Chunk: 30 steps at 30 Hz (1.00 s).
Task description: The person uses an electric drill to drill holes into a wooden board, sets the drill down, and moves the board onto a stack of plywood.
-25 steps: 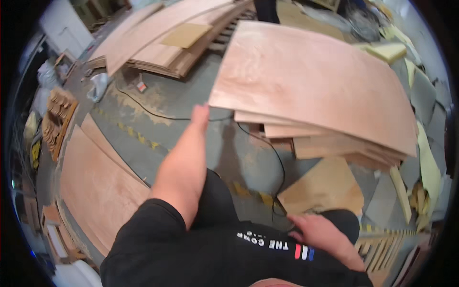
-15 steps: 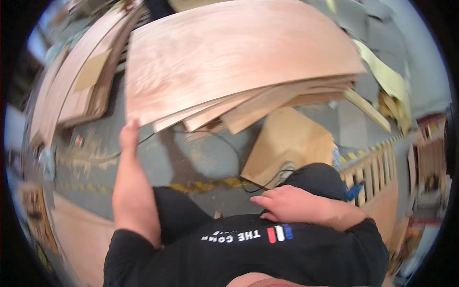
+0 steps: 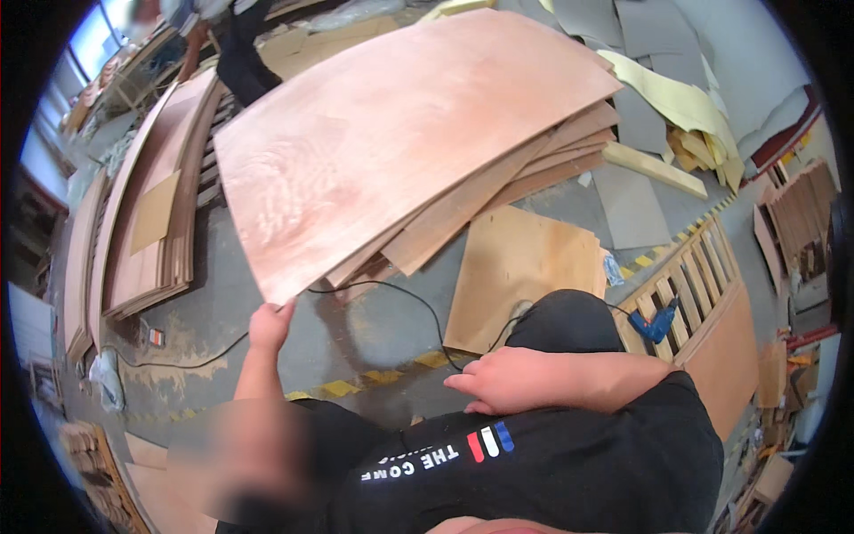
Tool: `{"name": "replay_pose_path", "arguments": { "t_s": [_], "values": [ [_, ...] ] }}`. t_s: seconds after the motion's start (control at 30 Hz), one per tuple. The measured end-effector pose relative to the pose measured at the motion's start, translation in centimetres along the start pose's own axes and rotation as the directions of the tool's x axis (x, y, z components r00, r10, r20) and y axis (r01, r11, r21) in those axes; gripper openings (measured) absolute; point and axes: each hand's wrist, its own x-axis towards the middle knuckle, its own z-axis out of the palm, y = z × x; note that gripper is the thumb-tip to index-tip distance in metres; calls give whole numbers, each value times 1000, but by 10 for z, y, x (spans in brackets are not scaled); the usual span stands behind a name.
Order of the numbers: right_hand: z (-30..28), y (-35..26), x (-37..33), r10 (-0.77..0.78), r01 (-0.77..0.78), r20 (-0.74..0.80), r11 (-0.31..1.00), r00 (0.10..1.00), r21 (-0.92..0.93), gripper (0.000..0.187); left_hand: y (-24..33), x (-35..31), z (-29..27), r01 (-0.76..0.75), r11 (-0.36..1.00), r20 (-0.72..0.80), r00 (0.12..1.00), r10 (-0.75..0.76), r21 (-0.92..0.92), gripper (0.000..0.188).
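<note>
A large, thin, pinkish plywood sheet lies slanted on top of a stack of plywood sheets that are fanned out beneath it. My left hand is closed on the near left corner of the top sheet, with the arm stretched forward. My right hand rests low by the front of my shirt and above my knee, its fingers loosely apart with nothing in them. On the floor between the stack and my knee lies a lighter plywood panel.
Another plywood stack stands to the left, with a person beyond it. A black cable crosses the floor. At right, a blue power drill sits on a slatted wooden frame. A timber piece lies past the stack's right end.
The top sheet has turned: its left corner has come nearer to me with my left hand still on it. My view has shifted, showing more of the far room. My right hand stays by my body.
</note>
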Motion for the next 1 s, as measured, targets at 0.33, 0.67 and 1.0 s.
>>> {"name": "replay_pose_path", "arguments": {
  "t_s": [0.33,0.67,1.0],
  "values": [
    [2,-7,30,209,-206,58,977,976,-54,49,13,-57,-50,-202,979,263,945,193,8,60],
    [-8,-30,29,131,-130,87,991,988,-23,55,16,-111,-51,-322,940,476,813,335,-112,62],
    [3,-12,38,129,-129,85,992,988,-8,56,4,-62,-6,-267,964,535,814,226,-1,58]
  ]
}}
